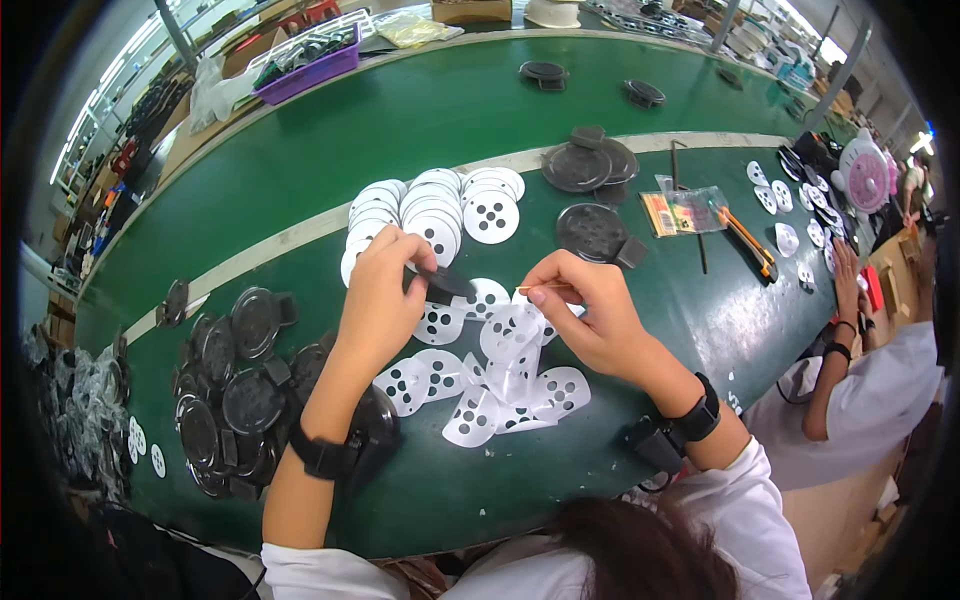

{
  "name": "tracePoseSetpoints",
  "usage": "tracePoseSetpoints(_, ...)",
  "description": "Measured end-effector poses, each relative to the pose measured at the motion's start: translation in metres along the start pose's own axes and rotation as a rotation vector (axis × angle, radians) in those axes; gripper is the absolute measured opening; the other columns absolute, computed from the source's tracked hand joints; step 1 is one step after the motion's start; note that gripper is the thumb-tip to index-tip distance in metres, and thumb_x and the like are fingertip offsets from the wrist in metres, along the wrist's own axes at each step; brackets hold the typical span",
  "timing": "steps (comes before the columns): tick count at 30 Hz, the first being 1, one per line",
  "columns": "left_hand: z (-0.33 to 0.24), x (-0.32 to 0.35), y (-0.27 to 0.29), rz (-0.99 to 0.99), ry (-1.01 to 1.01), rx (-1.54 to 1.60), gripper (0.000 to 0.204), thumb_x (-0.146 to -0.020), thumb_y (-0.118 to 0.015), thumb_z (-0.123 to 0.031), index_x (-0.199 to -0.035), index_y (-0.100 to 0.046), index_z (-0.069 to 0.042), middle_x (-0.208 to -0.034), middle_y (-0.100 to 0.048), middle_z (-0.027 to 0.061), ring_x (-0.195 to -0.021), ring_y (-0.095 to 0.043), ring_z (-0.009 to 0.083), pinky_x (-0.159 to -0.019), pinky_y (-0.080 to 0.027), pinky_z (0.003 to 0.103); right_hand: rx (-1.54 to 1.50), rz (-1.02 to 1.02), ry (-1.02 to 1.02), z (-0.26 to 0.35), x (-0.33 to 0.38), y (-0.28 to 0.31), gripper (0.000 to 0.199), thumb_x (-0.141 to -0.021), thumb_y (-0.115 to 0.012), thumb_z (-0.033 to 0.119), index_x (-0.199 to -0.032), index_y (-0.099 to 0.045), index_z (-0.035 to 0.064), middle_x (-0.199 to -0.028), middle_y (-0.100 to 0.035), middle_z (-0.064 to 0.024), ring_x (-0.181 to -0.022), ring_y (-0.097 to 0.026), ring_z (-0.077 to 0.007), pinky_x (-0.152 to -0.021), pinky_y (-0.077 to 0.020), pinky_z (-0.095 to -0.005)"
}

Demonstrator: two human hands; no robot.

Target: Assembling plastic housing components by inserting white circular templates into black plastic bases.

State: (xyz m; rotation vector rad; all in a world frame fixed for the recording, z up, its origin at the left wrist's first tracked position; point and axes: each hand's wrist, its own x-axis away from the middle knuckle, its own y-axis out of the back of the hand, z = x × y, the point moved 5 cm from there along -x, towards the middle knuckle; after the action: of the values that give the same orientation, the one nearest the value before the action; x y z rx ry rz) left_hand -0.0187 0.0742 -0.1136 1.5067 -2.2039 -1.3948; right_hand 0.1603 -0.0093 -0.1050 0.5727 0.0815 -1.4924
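My left hand (pixel 385 285) is closed on the edge of a black round part (pixel 448 283), held tilted above the table; the fingers hide some of it. To its right, my right hand (pixel 590 305) pinches a thin pale strip or stick (pixel 540 288), too small to make out. Below and between the hands lies a loose pile of white, partly see-through sheets with round holes (pixel 510 370), some curled. Just beyond my left hand, overlapping stacks of white discs with black holes (pixel 430 205) rest on the green table.
Many black round parts with square tabs (pixel 255 400) heap at the left. More black discs (pixel 590 165) lie right of the stacks, near an orange utility knife (pixel 745 240) and a hex key (pixel 677 165). A co-worker's hand (pixel 848 285) is at the right, below a pink fan (pixel 865 175).
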Motion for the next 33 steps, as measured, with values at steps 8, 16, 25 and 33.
tracePoseSetpoints(8,-0.069,0.044,0.034,0.015,0.149,1.046,0.007,-0.078,-0.058,0.009,-0.084,-0.056,0.006,-0.082,-0.051,0.0046,-0.078,-0.050,0.0085,-0.067,-0.042,0.021,-0.015,-0.040,0.161,0.042,0.007,0.007,0.007,-0.077,-0.061,-0.003,-0.084,-0.062,-0.0010,-0.073,-0.061,-0.0085,-0.060,-0.055,-0.0156,-0.054,-0.0436,-0.0255)
tracePoseSetpoints(16,-0.066,0.073,0.017,-0.026,0.222,0.891,0.008,-0.078,-0.059,0.007,-0.085,-0.058,0.008,-0.081,-0.057,0.0084,-0.072,-0.054,0.0099,-0.062,-0.042,0.020,0.145,0.009,0.251,0.052,0.015,-0.010,0.011,-0.070,-0.064,-0.003,-0.080,-0.065,0.0017,-0.064,-0.059,-0.0043,-0.051,-0.049,-0.0149,-0.049,-0.0353,-0.0266)
tracePoseSetpoints(25,-0.080,0.078,0.032,-0.142,-0.082,0.516,0.015,-0.068,-0.064,0.008,-0.083,-0.063,0.005,-0.073,-0.061,0.0127,-0.060,-0.056,0.0203,-0.054,-0.043,0.025,0.241,0.070,0.311,0.065,0.017,-0.010,0.016,-0.065,-0.068,-0.001,-0.080,-0.067,0.0038,-0.055,-0.050,0.0005,-0.046,-0.039,-0.0133,-0.047,-0.0273,-0.0277)
tracePoseSetpoints(33,-0.082,0.078,0.030,-0.148,-0.092,0.450,0.021,-0.064,-0.066,0.009,-0.083,-0.065,0.002,-0.072,-0.059,0.0105,-0.057,-0.054,0.0201,-0.050,-0.040,0.026,0.230,0.070,0.373,0.059,0.017,-0.013,0.020,-0.061,-0.071,0.001,-0.081,-0.068,0.0024,-0.052,-0.046,0.0015,-0.045,-0.035,-0.0133,-0.047,-0.0262,-0.0282)
